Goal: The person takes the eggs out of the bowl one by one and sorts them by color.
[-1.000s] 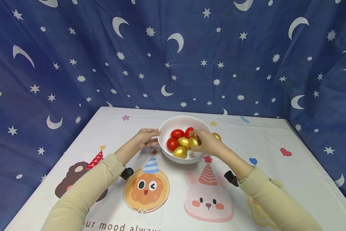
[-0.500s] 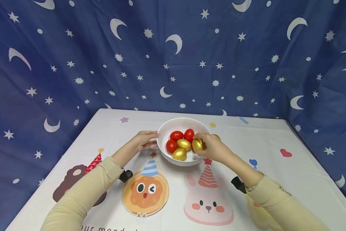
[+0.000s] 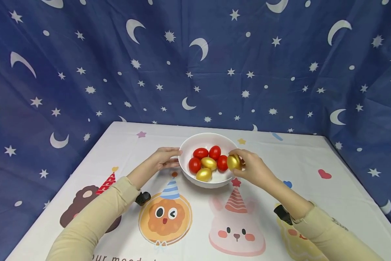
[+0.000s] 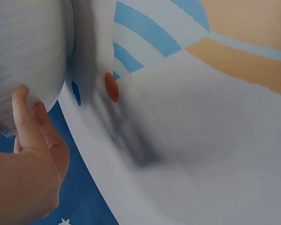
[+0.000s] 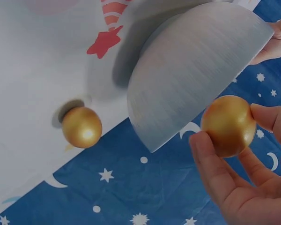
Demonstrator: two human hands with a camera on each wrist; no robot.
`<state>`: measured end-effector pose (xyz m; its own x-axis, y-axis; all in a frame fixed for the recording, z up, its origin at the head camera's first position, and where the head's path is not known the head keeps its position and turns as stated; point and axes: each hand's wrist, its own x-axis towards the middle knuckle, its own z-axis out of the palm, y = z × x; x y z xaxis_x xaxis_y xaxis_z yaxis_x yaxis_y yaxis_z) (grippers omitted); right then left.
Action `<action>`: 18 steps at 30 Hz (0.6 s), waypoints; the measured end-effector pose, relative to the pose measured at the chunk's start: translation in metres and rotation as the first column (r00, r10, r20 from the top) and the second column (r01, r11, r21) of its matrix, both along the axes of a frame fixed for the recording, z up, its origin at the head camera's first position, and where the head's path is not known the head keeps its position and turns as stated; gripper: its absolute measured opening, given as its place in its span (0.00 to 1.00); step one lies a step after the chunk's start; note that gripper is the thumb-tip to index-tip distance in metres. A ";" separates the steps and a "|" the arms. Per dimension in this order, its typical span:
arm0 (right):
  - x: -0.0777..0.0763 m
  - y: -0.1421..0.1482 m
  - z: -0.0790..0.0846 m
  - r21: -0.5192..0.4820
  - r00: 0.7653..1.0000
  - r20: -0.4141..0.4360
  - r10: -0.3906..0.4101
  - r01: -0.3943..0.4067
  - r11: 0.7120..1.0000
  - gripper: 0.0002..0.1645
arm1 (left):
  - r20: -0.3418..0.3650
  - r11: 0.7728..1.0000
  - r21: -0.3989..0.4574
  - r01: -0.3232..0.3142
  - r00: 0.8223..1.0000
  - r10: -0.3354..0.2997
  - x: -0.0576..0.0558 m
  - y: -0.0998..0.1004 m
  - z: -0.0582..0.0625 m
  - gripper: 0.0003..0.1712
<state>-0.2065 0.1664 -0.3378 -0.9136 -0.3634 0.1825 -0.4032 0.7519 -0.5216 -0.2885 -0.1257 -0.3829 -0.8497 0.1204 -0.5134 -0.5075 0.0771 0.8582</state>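
Note:
A white bowl (image 3: 207,185) stands on the table, several red eggs (image 3: 194,165) and two gold eggs (image 3: 204,174) lying inside it. At its left side my left hand (image 3: 165,158) grips it, thumb at the rim and fingers against the outer wall, as the left wrist view (image 4: 33,164) also shows. My right hand (image 3: 252,166) pinches another gold egg (image 3: 233,162) between thumb and fingertips, over the bowl's right rim. In the right wrist view this held egg (image 5: 228,125) appears beside the rim.
One more gold egg (image 5: 82,127) rests on the table right of the bowl, hidden behind my right hand in the head view. A white cloth (image 3: 182,250) with cartoon prints covers the table. Behind it hangs a blue curtain (image 3: 169,108) with moons and stars.
My right hand has moved right with the gold egg, from over the middle of the bowl to its right rim, uncovering a red egg. The left hand keeps its place on the bowl.

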 end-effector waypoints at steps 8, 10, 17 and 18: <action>0.007 0.007 0.002 0.026 1.000 0.009 -0.028 0.028 0.999 0.27 | -0.011 1.000 0.021 0.010 1.000 -0.010 0.001 0.002 0.000 0.29; 0.009 0.009 0.003 0.030 1.000 0.003 -0.029 0.029 0.999 0.27 | -0.009 1.000 0.022 0.007 1.000 -0.007 0.002 0.002 0.000 0.29; 0.013 0.016 0.003 0.031 0.999 -0.029 -0.023 0.024 0.999 0.26 | -0.007 1.000 0.031 -0.003 1.000 0.003 0.003 0.001 -0.001 0.29; 0.014 0.017 0.003 0.029 0.999 -0.034 -0.025 0.026 0.999 0.26 | -0.009 1.000 0.030 -0.001 1.000 0.001 0.003 0.001 0.000 0.29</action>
<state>-0.1927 0.1838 -0.3351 -0.9162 -0.3456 0.2027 -0.4006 0.7772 -0.4853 -0.2856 -0.1250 -0.3833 -0.8541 0.1347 -0.5023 -0.5003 0.0509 0.8644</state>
